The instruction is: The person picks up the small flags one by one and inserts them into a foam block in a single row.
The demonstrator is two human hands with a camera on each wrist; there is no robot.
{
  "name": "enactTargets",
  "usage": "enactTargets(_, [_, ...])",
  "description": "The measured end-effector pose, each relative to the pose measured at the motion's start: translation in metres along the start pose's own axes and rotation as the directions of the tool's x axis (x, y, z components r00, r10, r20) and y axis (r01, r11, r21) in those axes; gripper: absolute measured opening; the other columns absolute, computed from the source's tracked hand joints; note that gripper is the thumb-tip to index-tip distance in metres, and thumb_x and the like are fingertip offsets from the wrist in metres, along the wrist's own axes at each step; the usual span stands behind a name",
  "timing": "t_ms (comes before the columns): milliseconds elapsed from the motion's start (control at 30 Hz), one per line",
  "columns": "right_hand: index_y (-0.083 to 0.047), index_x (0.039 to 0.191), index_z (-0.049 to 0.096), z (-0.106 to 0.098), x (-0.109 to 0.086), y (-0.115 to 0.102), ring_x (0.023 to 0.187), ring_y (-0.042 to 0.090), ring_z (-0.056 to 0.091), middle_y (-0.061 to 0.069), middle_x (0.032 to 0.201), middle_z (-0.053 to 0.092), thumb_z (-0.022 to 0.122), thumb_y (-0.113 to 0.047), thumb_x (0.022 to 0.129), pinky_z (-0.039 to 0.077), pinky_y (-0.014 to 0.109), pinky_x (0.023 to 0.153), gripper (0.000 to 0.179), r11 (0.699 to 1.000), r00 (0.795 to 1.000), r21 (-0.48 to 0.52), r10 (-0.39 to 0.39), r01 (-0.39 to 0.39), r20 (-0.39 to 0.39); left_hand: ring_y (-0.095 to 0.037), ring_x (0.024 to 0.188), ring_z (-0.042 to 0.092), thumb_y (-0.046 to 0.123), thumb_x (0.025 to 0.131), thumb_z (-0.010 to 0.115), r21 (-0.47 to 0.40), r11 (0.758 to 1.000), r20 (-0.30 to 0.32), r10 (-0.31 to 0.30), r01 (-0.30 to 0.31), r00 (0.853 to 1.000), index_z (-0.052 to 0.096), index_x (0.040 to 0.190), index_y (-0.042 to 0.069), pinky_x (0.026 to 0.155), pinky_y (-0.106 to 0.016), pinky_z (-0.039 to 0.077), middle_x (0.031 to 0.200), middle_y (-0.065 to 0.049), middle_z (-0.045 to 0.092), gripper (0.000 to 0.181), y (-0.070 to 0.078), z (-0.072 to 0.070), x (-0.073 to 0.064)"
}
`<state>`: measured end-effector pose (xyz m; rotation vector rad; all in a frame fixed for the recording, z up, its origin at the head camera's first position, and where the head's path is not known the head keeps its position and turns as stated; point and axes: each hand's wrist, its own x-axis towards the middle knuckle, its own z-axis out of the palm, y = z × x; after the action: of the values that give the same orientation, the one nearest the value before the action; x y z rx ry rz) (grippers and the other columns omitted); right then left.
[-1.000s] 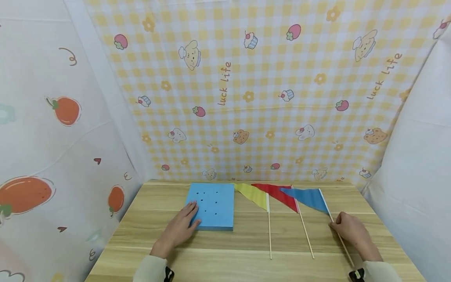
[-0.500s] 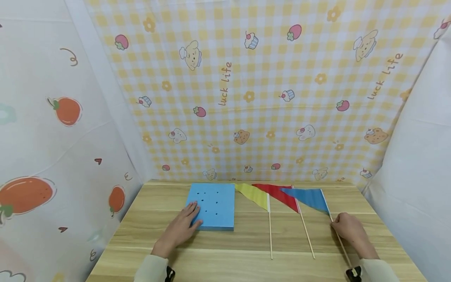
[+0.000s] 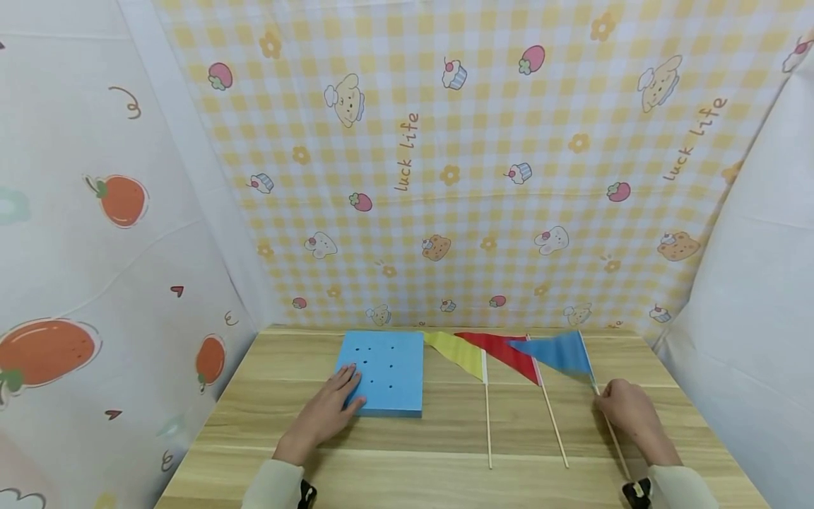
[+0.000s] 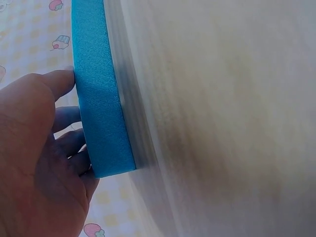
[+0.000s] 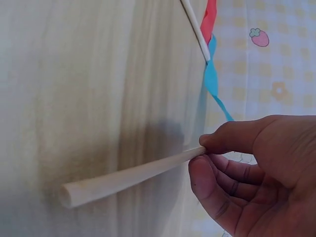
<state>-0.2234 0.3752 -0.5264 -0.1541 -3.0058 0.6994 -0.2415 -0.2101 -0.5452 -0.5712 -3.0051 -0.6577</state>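
Observation:
My left hand (image 3: 324, 411) rests with outstretched fingers on the near left corner of a blue foam block (image 3: 397, 375), which has several small holes in its top. Seen from the left wrist, the block's thick side (image 4: 101, 98) faces the camera. My right hand (image 3: 629, 410) pinches the thin wooden stick of a blue pennant flag (image 3: 559, 352) between thumb and finger. In the right wrist view the stick's near end (image 5: 123, 178) juts out from the fingertips. The blue cloth's tip overlaps a red pennant flag (image 3: 502, 348) beside it.
A yellow pennant flag (image 3: 461, 353) lies between the block and the red flag, its stick pointing toward me. All of this is on a wooden table (image 3: 407, 474). A checked cloth backdrop (image 3: 445, 212) rises behind, with white cloth at both sides.
The blue flag's top has risen slightly, and its cloth is blurred with motion. My right hand has shifted a little upward with the stick. My left hand has stayed on the block.

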Motion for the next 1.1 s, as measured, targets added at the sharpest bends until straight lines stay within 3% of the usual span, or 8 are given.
enactTargets(433, [-0.016, 0.06, 0.046, -0.018, 0.003, -0.024, 0.048, 0.015, 0.045, -0.004, 0.051, 0.046, 0.061, -0.014, 0.096, 0.035, 0.03, 0.049, 0.039, 0.997, 0.993, 0.02, -0.074, 0.076, -0.087, -0.04, 0.163, 0.028, 0.036, 0.109, 0.062, -0.015, 1.0, 0.014, -0.018, 0.018, 1.0, 0.046, 0.16, 0.0, 0.13, -0.06, 0.03, 0.173, -0.019, 0.034, 0.065, 0.003, -0.003, 0.001])
enactTargets(800, [-0.002, 0.084, 0.064, -0.032, 0.011, -0.05, 0.057, 0.016, 0.057, 0.0, 0.063, 0.063, 0.06, -0.018, 0.1, 0.043, 0.032, 0.055, 0.023, 0.996, 0.991, 0.038, -0.071, 0.076, -0.115, -0.04, 0.162, 0.028, 0.035, 0.109, 0.063, -0.04, 0.999, 0.017, -0.027, 0.028, 0.999, 0.046, 0.159, -0.001, 0.13, -0.06, 0.029, 0.173, -0.02, 0.034, 0.064, 0.004, -0.002, 0.001])
enactTargets(1100, [-0.001, 0.089, 0.065, -0.038, 0.021, -0.074, 0.055, 0.014, 0.06, -0.002, 0.06, 0.066, 0.061, -0.018, 0.099, 0.044, 0.033, 0.054, 0.02, 0.991, 0.986, 0.09, -0.087, 0.101, -0.145, -0.04, 0.163, 0.027, 0.035, 0.109, 0.062, -0.044, 0.999, 0.015, -0.028, 0.029, 0.999, 0.046, 0.16, -0.001, 0.131, -0.059, 0.028, 0.173, -0.019, 0.033, 0.064, 0.003, -0.002, 0.003])
